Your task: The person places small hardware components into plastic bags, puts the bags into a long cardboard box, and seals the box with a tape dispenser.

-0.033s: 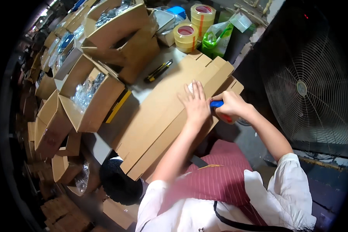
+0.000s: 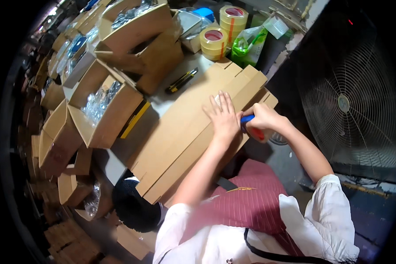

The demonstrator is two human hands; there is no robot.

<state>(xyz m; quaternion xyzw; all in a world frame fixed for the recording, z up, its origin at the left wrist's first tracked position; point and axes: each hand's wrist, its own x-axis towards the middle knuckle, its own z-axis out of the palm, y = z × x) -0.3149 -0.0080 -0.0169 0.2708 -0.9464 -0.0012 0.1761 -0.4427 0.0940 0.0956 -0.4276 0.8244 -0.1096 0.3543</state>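
A long, flat carton of plain brown cardboard (image 2: 185, 125) lies slantwise across the middle of the frame, one end toward the lower left and the other toward the upper right, on a grey counter (image 2: 159, 107). The person's left hand (image 2: 224, 121) rests on its upper face right of centre, palm down with the fingers spread. The right hand (image 2: 266, 119), just beside it, has its fingers closed around a blue-and-red handheld tape dispenser (image 2: 247, 119) at the carton's right side; whether the dispenser touches the cardboard cannot be told. Both forearms come up from white sleeves at the bottom of the frame, on either side of a maroon pinstriped apron (image 2: 251, 200)

Above the carton, a yellow-and-black utility knife (image 2: 181, 81) lies tilted on the counter. At the top centre stand a shorter stack of clear yellowish tape rolls (image 2: 213, 50) and, behind it, a taller stack of similar rolls (image 2: 233, 24), with a green-and-white plastic bag (image 2: 251, 46) to their right. In the left part of the frame, an open brown cardboard box (image 2: 114, 119) contains crumpled, shiny clear plastic packets (image 2: 102, 103). A large round fan with a wire grille (image 2: 344, 103) fills the right side
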